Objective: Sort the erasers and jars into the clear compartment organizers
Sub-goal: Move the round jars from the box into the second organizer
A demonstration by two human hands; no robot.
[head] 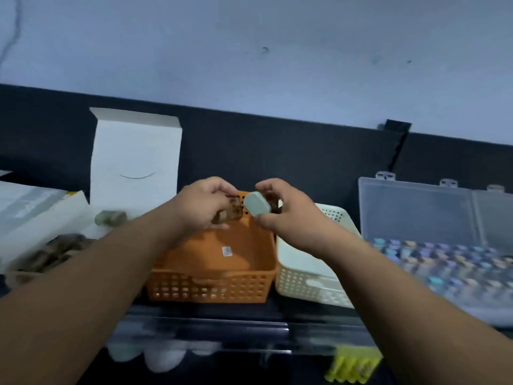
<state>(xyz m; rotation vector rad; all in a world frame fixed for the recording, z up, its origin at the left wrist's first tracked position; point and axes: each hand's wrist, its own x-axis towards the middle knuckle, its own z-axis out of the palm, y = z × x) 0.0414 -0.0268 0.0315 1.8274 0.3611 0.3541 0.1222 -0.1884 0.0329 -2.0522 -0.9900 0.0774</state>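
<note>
The clear organizer [216,326] at lower frame is blurred; look down before releasing. At centre, above the orange basket [211,290], your left hand [206,202] grips a brown jar [231,210]; your right hand [288,218] pinches a green-capped jar [257,204]; hold both firmly.

A: What colours are the baskets?
B: The orange basket [211,287] has a grid of small holes in its walls; the cream basket [305,284] has finer holes
A: And the small things above them?
B: The jar [231,209] is see-through brown, the lid [257,202] pale grey-green
A: Around them?
B: A plain white box [136,159], a clear organizer [416,207] holding rows of pastel blue, purple and yellow, and a pale bluish wall [249,37]
</note>
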